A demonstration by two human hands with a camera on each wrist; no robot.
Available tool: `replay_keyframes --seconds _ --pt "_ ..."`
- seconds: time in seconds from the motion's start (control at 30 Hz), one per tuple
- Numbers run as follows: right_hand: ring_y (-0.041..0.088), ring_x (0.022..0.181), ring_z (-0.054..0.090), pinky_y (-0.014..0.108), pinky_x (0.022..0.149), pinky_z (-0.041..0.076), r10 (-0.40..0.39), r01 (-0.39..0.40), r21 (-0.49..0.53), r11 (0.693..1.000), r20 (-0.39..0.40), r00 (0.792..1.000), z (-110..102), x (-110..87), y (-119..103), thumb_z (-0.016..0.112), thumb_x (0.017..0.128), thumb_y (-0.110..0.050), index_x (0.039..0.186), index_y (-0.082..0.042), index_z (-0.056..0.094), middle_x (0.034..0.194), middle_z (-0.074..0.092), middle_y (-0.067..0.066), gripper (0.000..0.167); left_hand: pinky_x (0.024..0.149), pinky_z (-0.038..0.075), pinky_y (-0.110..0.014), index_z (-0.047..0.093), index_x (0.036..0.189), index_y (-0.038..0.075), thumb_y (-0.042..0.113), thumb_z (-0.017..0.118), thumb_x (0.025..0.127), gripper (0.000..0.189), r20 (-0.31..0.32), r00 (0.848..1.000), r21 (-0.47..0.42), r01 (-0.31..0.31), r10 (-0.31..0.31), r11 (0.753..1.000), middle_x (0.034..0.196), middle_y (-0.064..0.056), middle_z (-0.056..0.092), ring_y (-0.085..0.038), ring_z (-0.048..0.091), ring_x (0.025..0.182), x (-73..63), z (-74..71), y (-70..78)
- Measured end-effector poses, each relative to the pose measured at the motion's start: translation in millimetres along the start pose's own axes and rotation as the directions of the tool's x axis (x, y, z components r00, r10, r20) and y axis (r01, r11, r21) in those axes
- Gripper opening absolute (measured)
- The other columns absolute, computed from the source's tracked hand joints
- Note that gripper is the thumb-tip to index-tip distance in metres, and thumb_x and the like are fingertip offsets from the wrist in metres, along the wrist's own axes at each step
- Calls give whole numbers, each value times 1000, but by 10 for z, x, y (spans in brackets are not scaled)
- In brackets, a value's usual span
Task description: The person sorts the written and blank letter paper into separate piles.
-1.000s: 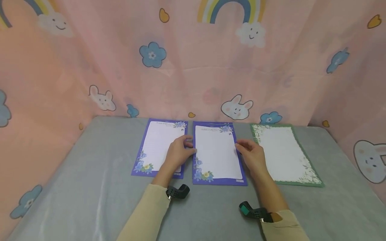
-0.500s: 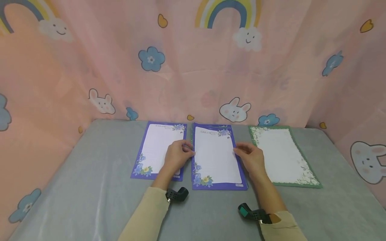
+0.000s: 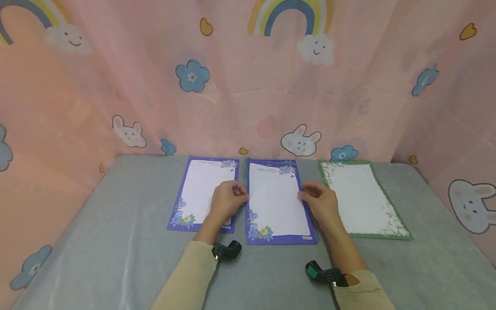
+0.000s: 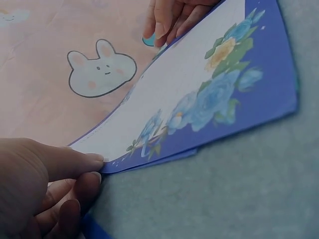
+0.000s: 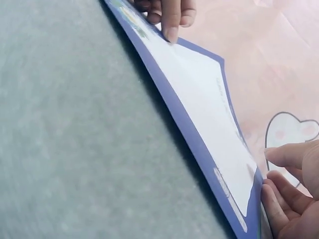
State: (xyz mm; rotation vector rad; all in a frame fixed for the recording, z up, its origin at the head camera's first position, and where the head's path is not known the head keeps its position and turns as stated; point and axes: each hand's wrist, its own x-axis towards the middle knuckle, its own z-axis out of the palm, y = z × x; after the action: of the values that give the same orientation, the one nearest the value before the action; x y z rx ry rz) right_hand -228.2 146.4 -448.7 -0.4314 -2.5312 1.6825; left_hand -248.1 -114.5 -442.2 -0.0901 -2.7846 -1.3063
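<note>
A purple-bordered sheet of writing paper (image 3: 276, 202), printed with blue and yellow flowers, lies between my two hands in the head view. My left hand (image 3: 226, 200) pinches its left edge, thumb (image 4: 84, 164) on top and fingers curled below. On the right edge, my right hand (image 3: 322, 202) grips with thumb and fingertips (image 5: 271, 186). The sheet bows upward slightly in both wrist views. Behind its top edge another purple border peeks out, and slivers of green show along the sides, so more sheets lie underneath.
A matching purple sheet (image 3: 205, 189) lies to the left, partly covered by my left hand and forearm. At the right is a green-bordered sheet (image 3: 366, 202) with white flowers. The grey table (image 3: 116, 245) meets a pink patterned curtain (image 3: 240, 103) at the back.
The middle sheet has come slightly toward me with both hands on its edges. Slivers of green now show beside it. The outer sheets stay in place while the head view shifts a little.
</note>
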Motion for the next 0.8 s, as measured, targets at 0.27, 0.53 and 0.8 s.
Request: replay_keyframes --seconds 0.27,0.53,0.8 --pt "31 128 61 37 107 51 6 -6 30 1000 3 1000 27 -14 2 71 94 -17 134 -5 62 139 63 16 43 66 48 -26 72 79 14 15 82 83 10 -6 1000 7 11 -11 1000 76 -1 71 -12 61 68 -37 -20 -34" --pt "24 118 66 4 80 49 -20 21 59 998 -21 1000 8 -13 27 73 91 -11 133 -5 63 136 65 16 43 62 47 -25 73 80 14 13 81 84 9 0 1000 5 -6 6 1000 74 -1 70 -12 59 65 -34 -17 -13" --pt "10 103 67 4 76 47 -19 20 33 999 -29 999 -61 -4 4 77 89 -14 132 -5 64 133 66 17 46 60 46 -24 74 82 12 12 79 85 6 4 1000 6 -8 8 1000 76 -2 70 -12 60 66 -6 3 6"
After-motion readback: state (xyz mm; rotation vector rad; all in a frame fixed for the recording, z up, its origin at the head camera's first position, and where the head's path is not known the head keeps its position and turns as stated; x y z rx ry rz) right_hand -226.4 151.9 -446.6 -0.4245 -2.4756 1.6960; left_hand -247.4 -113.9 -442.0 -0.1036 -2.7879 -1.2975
